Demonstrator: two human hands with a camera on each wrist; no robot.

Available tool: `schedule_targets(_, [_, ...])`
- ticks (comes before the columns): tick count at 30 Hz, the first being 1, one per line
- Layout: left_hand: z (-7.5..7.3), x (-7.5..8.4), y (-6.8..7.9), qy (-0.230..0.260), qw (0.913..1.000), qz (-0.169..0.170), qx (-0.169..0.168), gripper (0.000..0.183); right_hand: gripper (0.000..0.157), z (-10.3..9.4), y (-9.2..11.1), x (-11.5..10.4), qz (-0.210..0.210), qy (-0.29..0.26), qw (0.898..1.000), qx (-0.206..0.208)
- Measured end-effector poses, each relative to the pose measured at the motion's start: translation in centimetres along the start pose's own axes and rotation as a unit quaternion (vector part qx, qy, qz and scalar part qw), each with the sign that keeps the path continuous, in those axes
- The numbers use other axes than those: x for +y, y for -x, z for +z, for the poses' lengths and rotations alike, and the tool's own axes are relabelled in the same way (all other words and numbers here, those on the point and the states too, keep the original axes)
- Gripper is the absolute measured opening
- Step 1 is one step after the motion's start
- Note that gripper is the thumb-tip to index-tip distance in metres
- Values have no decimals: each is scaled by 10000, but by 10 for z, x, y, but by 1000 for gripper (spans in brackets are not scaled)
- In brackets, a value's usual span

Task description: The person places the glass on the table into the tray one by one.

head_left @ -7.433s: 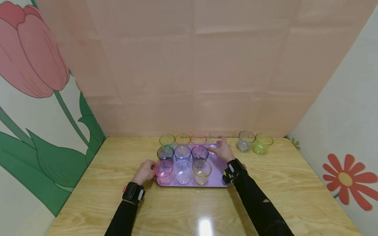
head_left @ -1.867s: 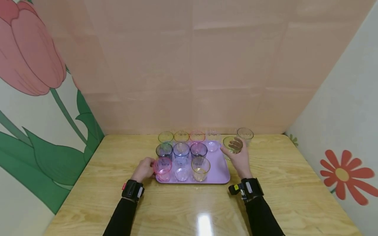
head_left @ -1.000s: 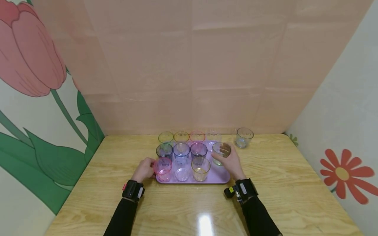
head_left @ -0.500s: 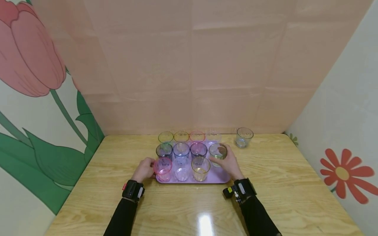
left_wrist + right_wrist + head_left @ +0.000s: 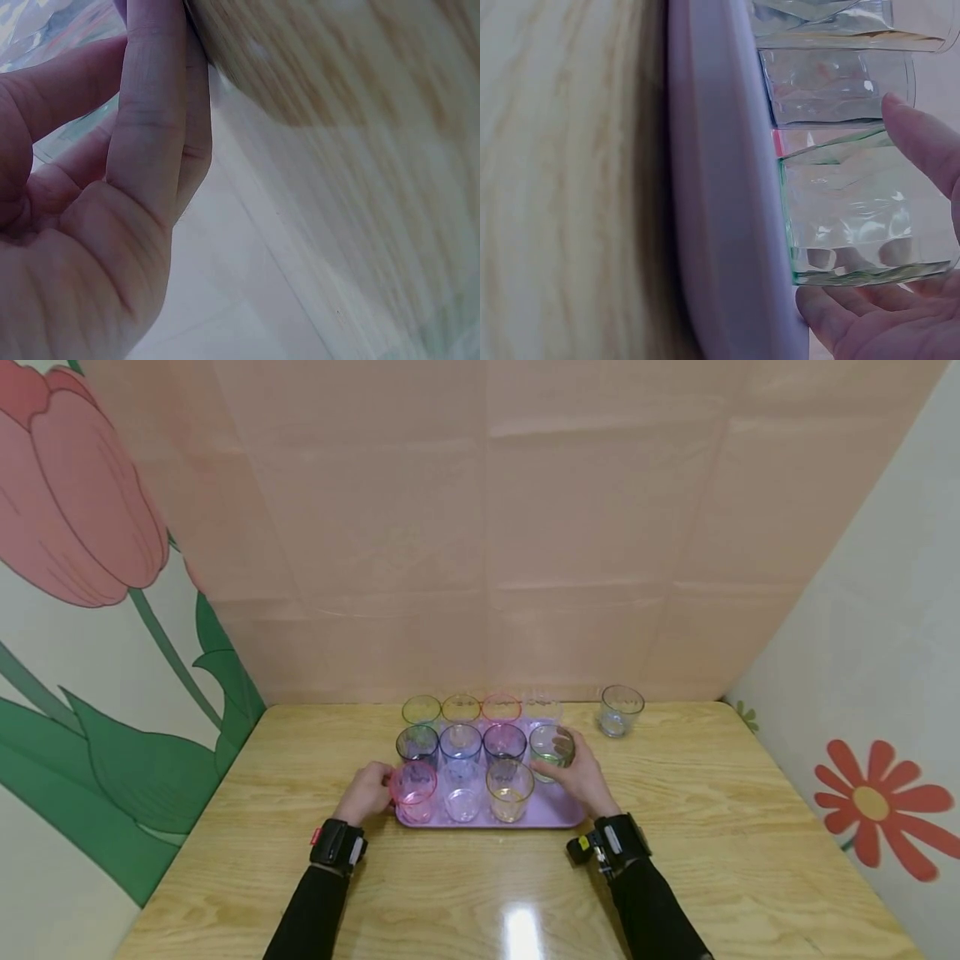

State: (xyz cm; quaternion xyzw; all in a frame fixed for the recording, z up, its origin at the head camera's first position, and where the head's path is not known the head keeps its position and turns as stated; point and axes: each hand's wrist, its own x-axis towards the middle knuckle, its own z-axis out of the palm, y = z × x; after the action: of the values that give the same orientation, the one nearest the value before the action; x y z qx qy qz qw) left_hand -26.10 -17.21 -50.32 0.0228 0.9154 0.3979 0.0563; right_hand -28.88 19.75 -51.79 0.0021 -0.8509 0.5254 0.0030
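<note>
On a purple tray (image 5: 557, 810) my right hand (image 5: 589, 779) holds a green-tinted glass (image 5: 543, 750) upright, at the right end of the middle row. In the right wrist view, the thumb lies along one side of this glass (image 5: 847, 199) and the fingers along the other, its base right at the tray's edge (image 5: 720, 187). My left hand (image 5: 366, 793) holds the tray's left rim, fingertips close beside a pink glass (image 5: 414, 789). The left wrist view shows the fingers (image 5: 150, 112) extended along the rim, thumb on the inner side.
Several tinted glasses stand in rows on the tray, among them a yellow-rimmed glass (image 5: 511, 793) in front and a dark-rimmed glass (image 5: 417, 745) at left. A single clear, dark-rimmed glass (image 5: 618, 714) stands on the wooden table (image 5: 712, 827), back right.
My right hand picked up the green glass from the back right of the table, carried it left and lowered it onto the tray beside the purple glass. The left hand has stayed put.
</note>
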Motion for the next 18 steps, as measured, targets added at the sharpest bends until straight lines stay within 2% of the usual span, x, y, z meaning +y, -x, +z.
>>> schedule_targets(5, [1,-1,-1,-61,10000,-50,-36,15,103,0,0,-3,67,38,9999,-70])
schedule_targets(11, [1,-1,0,107,9999,-59,-49,17,103,1,-1,-5,153,218,9996,-60])
schedule_targets(18, [1,-1,0,134,9998,-110,-101,19,103,1,-2,-3,102,120,9998,-109])
